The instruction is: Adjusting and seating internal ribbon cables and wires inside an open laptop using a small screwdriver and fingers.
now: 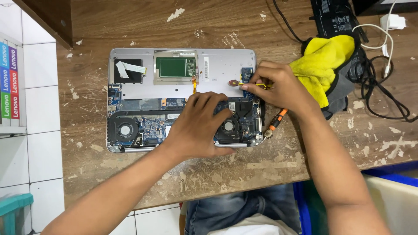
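An opened silver laptop [217, 65] lies bottom-up on a worn wooden table [130, 21], showing its board, two fans and a green touchpad module [173, 67]. My left hand [198, 126] rests flat on the board between the fans, fingers spread. My right hand [274, 85] is at the laptop's right edge, pinching a small yellow-handled tool [257, 85] near a round coin cell [234, 82] and a small blue board [247, 74].
A yellow and grey cloth [324, 65] lies right of the laptop. An orange-handled screwdriver [274, 124] sits by the laptop's right corner. Black cables [383, 82], a white charger [393, 21] and a black battery [333, 17] are at the back right. White tiled wall at left.
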